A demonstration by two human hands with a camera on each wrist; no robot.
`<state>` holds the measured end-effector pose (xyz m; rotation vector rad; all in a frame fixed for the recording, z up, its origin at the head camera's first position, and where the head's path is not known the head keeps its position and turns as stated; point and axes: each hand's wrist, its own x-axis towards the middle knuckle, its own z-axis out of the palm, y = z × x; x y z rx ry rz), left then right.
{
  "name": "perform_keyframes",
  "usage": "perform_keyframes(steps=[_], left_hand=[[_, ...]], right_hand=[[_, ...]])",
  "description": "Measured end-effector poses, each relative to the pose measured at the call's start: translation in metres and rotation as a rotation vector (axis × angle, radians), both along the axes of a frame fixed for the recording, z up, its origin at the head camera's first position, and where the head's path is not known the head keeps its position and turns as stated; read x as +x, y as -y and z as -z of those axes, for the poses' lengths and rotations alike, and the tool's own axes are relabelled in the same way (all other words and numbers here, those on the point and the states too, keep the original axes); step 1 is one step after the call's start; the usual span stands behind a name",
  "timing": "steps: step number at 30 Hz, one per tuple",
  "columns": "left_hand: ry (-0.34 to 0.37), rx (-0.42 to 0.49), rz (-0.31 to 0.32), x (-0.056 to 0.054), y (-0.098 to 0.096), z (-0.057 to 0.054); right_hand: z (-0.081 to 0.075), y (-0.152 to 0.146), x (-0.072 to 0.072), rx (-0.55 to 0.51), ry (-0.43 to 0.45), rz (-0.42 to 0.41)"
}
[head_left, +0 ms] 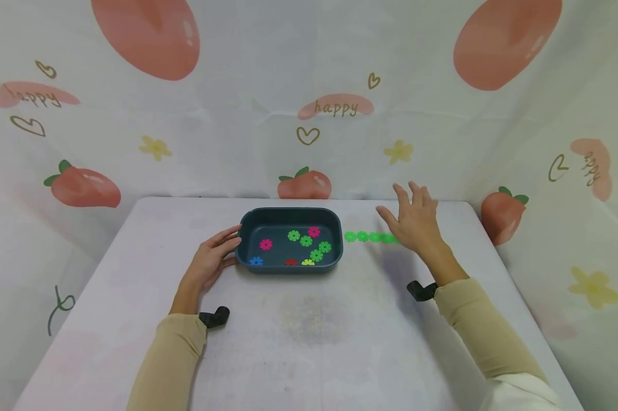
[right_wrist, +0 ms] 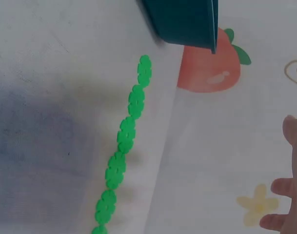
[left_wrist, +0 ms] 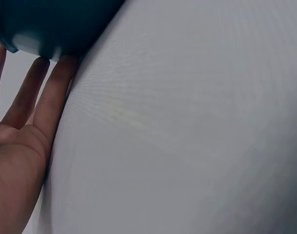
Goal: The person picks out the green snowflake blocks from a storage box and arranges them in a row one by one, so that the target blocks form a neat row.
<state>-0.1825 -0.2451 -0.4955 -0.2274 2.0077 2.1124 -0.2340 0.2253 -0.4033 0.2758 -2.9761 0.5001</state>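
A dark teal rectangular bin [head_left: 288, 269] stands on the table, with several loose flower-shaped plastic discs in green, pink, blue, red and yellow inside. My left hand [head_left: 211, 257] touches the bin's left end with extended fingers; the left wrist view has the fingertips [left_wrist: 68, 63] against its wall. To the right of the bin, a row of green flower discs [head_left: 374, 237] lies end to end on the table. Above the right part of this row, my right hand [head_left: 417, 220] is raised with its fingers spread and nothing in them, hiding the row's end.
The white table [head_left: 309, 354] meets a hanging cloth [head_left: 227, 154] printed with peaches, flowers and hearts at its back edge. More of that cloth hangs along both sides. Black wrist mounts [head_left: 215, 317] stick out from both wrists.
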Motion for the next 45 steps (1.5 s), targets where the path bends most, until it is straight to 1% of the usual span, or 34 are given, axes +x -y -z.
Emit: perform_keyframes(steps=[6, 13, 18, 24, 29, 37, 40, 45], left_hand=[[0.003, -0.010, 0.006, 0.000, 0.000, 0.000], [0.014, -0.018, -0.003, 0.000, 0.000, -0.003], [0.020, -0.018, 0.006, 0.000, -0.001, -0.004], [0.021, -0.009, 0.001, 0.000, -0.001, -0.004], [0.017, -0.003, 0.002, 0.001, -0.001, -0.003], [0.008, -0.011, 0.005, 0.003, 0.000, -0.005], [0.010, -0.010, 0.000, 0.003, 0.000, -0.006], [0.006, -0.021, 0.014, 0.002, 0.000, -0.006]], right_hand=[[0.002, 0.011, -0.003, 0.071, 0.020, -0.033], [0.007, 0.022, -0.007, 0.125, 0.049, -0.086], [0.008, 0.031, -0.008, 0.155, 0.069, -0.107], [0.014, 0.043, -0.010, 0.189, 0.058, -0.151], [0.019, 0.051, -0.008, 0.207, 0.069, -0.182], [0.016, 0.069, -0.005, 0.217, 0.072, -0.233], [0.016, 0.076, -0.006, 0.230, 0.056, -0.255], [0.016, 0.089, -0.009, 0.258, 0.030, -0.278]])
